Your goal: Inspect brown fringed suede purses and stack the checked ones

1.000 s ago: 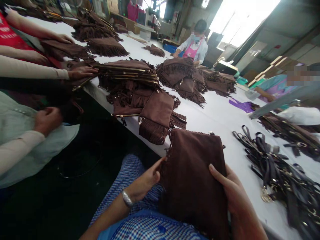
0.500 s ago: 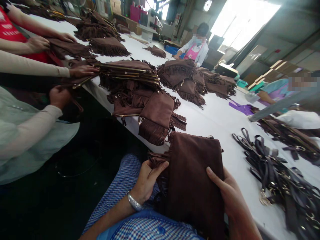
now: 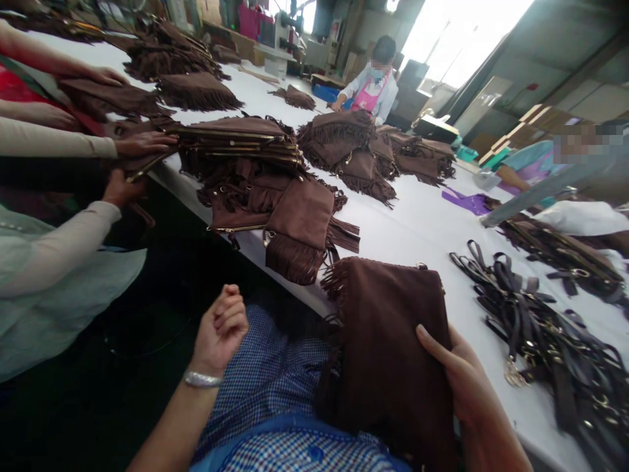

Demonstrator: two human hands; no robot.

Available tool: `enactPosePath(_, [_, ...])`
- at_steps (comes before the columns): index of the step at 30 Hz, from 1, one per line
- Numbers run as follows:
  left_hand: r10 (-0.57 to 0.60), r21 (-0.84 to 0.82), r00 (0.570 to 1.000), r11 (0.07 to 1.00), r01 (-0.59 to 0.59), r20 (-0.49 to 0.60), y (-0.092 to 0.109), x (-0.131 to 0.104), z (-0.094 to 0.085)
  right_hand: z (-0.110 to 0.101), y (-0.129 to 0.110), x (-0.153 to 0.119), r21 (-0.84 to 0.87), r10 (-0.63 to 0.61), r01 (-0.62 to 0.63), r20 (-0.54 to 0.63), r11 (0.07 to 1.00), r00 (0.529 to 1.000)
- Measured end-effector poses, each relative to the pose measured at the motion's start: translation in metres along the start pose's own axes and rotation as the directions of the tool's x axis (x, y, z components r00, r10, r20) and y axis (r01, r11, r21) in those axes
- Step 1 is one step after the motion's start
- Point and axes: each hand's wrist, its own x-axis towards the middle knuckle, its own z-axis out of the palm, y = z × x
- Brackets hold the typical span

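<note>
Two hands: both belong to the person wearing the camera, low in the view above a blue checked lap.
Left hand [image 3: 222,326]: raised off the work, fingers curled loosely into the palm, holding nothing; a silver bracelet [image 3: 202,378] circles the wrist.
Right hand [image 3: 455,367]: gripping the right edge of the brown suede bag [image 3: 388,347], thumb laid across its face, the other fingers hidden behind it.
Bag position: the bag hangs over the near edge of the white table [image 3: 417,226], its top on the table and its lower part down over the lap; its fringe [image 3: 334,282] shows at the upper left corner. It lies well to the right of the left hand, with open lap between them.
Just beyond: a pile of fringed brown bags [image 3: 275,196] spills toward the table edge, close to the held bag's upper left.
Right side: a tangle of dark straps [image 3: 535,328] with metal clips lies on the table, near the right hand.
Far table: further heaps of bags [image 3: 354,147].
Left edge: co-workers' hands [image 3: 142,143] rest on other bags.
</note>
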Motion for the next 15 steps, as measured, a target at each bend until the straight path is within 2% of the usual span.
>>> enactPosePath(1, [0.058,0.119,0.997,0.992,-0.052,-0.049,0.002,0.002,-0.004,-0.001,0.000,-0.001,-0.004,0.005,-0.005,-0.006,1.000,1.000])
enactPosePath(2, [0.070,0.269,0.993,0.962,-0.043,-0.090,-0.003,0.002,-0.006,0.000,-0.001,-0.002,-0.009,0.012,-0.012,-0.006,1.000,1.000])
enactPosePath(3, [0.039,0.421,0.993,0.907,0.013,-0.114,-0.014,0.001,-0.008,0.002,-0.001,-0.002,-0.015,0.019,-0.018,0.002,1.000,1.000])
enactPosePath(4, [-0.033,0.553,0.993,0.828,0.092,-0.115,-0.029,-0.002,-0.008,0.005,-0.002,-0.003,-0.018,0.022,-0.022,0.017,1.000,1.000])
enactPosePath(6, [-0.257,0.699,0.966,0.690,0.186,-0.004,-0.064,-0.010,-0.004,0.013,-0.003,-0.005,-0.021,0.024,-0.023,0.050,1.000,0.998])
enactPosePath(8, [-0.420,0.710,0.901,0.668,0.225,0.110,-0.095,-0.016,0.004,0.019,-0.004,-0.007,-0.024,0.021,-0.020,0.062,1.000,0.998])
enactPosePath(9, [-0.447,0.686,0.885,0.685,0.246,0.128,-0.106,-0.018,0.009,0.022,-0.004,-0.008,-0.028,0.021,-0.019,0.062,0.999,0.998])
enactPosePath(10, [-0.442,0.656,0.889,0.707,0.265,0.117,-0.113,-0.018,0.014,0.023,-0.004,-0.008,-0.032,0.019,-0.017,0.059,0.999,0.998])
enactPosePath(12, [-0.369,0.622,0.928,0.739,0.259,0.052,-0.118,-0.013,0.023,0.023,-0.004,-0.010,-0.034,0.011,-0.009,0.046,0.999,0.999])
enactPosePath(15, [-0.196,0.656,0.980,0.742,0.138,0.016,-0.114,-0.003,0.029,0.021,-0.002,-0.009,-0.034,0.006,-0.006,0.022,0.999,1.000])
